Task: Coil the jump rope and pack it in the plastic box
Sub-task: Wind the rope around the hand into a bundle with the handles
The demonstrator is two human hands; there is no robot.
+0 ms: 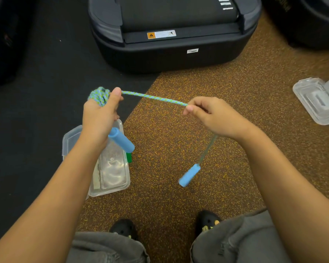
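Left hand (100, 114) is gripping the coiled jump rope (99, 95), thumb pressing the loops, one blue handle (121, 142) sticking out below. Right hand (215, 115) is pinching the taut strand (other handle (189, 175) dangling, blurry). Plastic box (110, 173) is sitting on the floor under the left wrist.

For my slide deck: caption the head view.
Left hand grips the partly coiled jump rope while right hand pinches the free stretch, above the plastic box.
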